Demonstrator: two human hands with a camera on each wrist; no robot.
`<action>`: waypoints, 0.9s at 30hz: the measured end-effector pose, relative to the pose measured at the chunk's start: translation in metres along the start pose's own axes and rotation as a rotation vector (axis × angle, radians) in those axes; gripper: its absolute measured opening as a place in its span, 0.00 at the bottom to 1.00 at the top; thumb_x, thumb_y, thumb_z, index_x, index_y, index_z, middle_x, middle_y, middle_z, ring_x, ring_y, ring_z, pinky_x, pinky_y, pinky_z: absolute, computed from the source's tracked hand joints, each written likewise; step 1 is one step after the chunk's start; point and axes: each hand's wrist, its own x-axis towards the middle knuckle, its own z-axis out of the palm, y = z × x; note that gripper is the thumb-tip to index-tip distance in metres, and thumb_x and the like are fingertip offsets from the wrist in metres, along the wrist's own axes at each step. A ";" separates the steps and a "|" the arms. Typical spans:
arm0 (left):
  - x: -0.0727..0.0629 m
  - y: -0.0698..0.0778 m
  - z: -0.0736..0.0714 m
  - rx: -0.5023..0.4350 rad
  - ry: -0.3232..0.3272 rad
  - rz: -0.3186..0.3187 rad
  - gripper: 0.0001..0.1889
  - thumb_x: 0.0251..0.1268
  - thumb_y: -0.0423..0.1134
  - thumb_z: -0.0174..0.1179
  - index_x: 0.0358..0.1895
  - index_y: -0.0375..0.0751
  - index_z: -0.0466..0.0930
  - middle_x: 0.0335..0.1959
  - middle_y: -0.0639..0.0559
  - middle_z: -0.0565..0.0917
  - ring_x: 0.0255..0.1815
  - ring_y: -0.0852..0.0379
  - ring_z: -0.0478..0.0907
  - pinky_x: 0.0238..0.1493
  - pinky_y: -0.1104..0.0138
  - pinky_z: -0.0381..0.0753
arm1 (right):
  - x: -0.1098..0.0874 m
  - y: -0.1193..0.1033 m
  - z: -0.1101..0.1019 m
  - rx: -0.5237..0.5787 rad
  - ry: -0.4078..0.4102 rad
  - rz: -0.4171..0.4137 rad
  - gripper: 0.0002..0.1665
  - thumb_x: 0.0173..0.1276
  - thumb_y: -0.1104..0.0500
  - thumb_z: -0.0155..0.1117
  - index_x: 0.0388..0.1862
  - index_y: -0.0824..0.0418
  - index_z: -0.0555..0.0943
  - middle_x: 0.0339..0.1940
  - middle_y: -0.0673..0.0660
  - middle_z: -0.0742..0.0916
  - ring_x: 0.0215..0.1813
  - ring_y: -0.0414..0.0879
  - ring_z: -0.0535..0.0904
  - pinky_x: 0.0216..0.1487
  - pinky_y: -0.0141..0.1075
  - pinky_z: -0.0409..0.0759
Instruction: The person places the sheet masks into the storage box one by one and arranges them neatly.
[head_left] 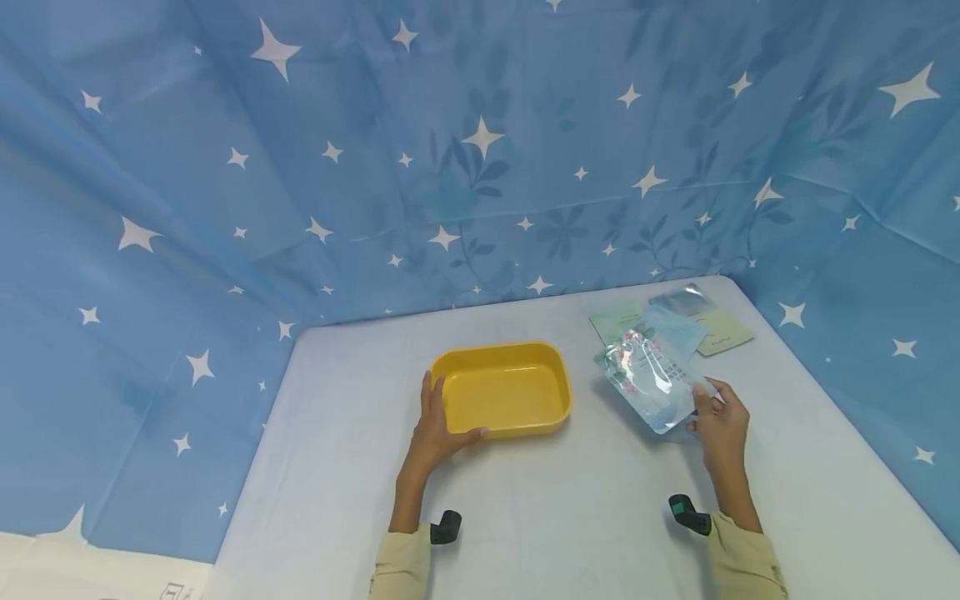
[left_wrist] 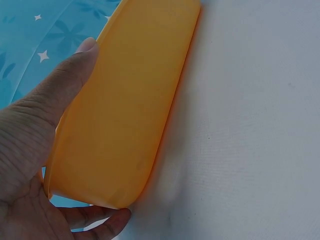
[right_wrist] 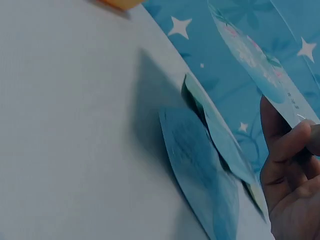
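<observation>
Off the right end of the yellow tray [head_left: 506, 398], long axis running left-right, right hand [head_left: 723, 423] pinches a glossy packet [head_left: 647, 377], left hand [head_left: 433, 435] gripping the opposite end.

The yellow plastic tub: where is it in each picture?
Head: the yellow plastic tub is just below the middle.
Left wrist: its outer side, mostly left of centre, cut off at the top.
Right wrist: one corner, top edge, left of centre.
Shared landmark: blue starry cloth.

Yellow tray [head_left: 508, 398], upright; glossy packet [head_left: 647, 379], tilted
</observation>
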 end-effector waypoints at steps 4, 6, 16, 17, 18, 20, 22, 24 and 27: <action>0.000 0.000 0.001 0.000 0.001 0.003 0.66 0.39 0.63 0.76 0.79 0.49 0.41 0.81 0.51 0.32 0.68 0.38 0.66 0.60 0.41 0.72 | -0.002 -0.009 0.011 0.021 -0.051 -0.036 0.23 0.77 0.51 0.51 0.64 0.62 0.72 0.31 0.30 0.82 0.26 0.33 0.77 0.22 0.25 0.75; 0.001 -0.001 0.001 0.005 0.003 0.007 0.66 0.39 0.63 0.75 0.79 0.49 0.41 0.81 0.50 0.33 0.67 0.38 0.66 0.60 0.42 0.72 | -0.003 -0.012 0.017 0.020 -0.070 -0.063 0.23 0.77 0.50 0.52 0.63 0.62 0.73 0.32 0.32 0.83 0.26 0.33 0.77 0.21 0.26 0.74; 0.001 -0.002 0.001 0.011 0.011 0.020 0.65 0.41 0.62 0.75 0.79 0.48 0.41 0.81 0.50 0.33 0.67 0.39 0.67 0.60 0.43 0.73 | -0.008 -0.033 0.049 0.021 -0.230 -0.166 0.25 0.76 0.47 0.53 0.61 0.62 0.75 0.30 0.32 0.84 0.22 0.36 0.74 0.19 0.27 0.72; 0.000 -0.002 0.001 0.009 0.011 0.023 0.65 0.41 0.62 0.75 0.79 0.47 0.41 0.81 0.50 0.33 0.66 0.39 0.67 0.60 0.43 0.73 | -0.009 -0.035 0.053 0.033 -0.246 -0.181 0.25 0.76 0.47 0.54 0.61 0.63 0.75 0.30 0.33 0.85 0.21 0.36 0.73 0.19 0.27 0.71; 0.000 -0.002 0.001 0.007 0.011 0.023 0.65 0.41 0.62 0.75 0.79 0.47 0.41 0.81 0.50 0.33 0.66 0.39 0.67 0.60 0.43 0.73 | -0.010 -0.037 0.057 0.040 -0.263 -0.193 0.24 0.76 0.47 0.54 0.61 0.63 0.75 0.30 0.34 0.86 0.19 0.36 0.72 0.18 0.27 0.70; 0.000 -0.001 0.001 0.002 0.012 0.027 0.65 0.41 0.62 0.75 0.79 0.47 0.41 0.81 0.50 0.33 0.66 0.39 0.67 0.59 0.44 0.74 | -0.011 -0.040 0.064 0.060 -0.288 -0.224 0.24 0.76 0.48 0.54 0.60 0.64 0.75 0.30 0.38 0.87 0.16 0.37 0.70 0.17 0.27 0.68; 0.000 0.000 0.000 -0.003 0.014 0.027 0.64 0.41 0.62 0.75 0.79 0.46 0.42 0.81 0.49 0.34 0.65 0.39 0.68 0.59 0.43 0.74 | -0.013 -0.043 0.071 0.058 -0.315 -0.250 0.23 0.76 0.49 0.55 0.58 0.64 0.76 0.28 0.42 0.88 0.15 0.37 0.67 0.16 0.27 0.66; 0.000 0.000 0.000 -0.002 0.016 0.023 0.64 0.41 0.62 0.75 0.79 0.46 0.42 0.81 0.50 0.34 0.65 0.39 0.68 0.60 0.43 0.73 | -0.015 -0.045 0.078 0.031 -0.334 -0.279 0.23 0.75 0.48 0.55 0.57 0.64 0.76 0.24 0.46 0.86 0.13 0.36 0.66 0.15 0.28 0.66; 0.000 -0.001 0.001 0.001 0.011 0.010 0.65 0.41 0.62 0.75 0.79 0.48 0.41 0.81 0.51 0.33 0.65 0.40 0.68 0.62 0.44 0.72 | -0.018 -0.047 0.088 -0.015 -0.348 -0.325 0.22 0.75 0.47 0.55 0.54 0.63 0.77 0.19 0.49 0.83 0.13 0.36 0.65 0.15 0.29 0.66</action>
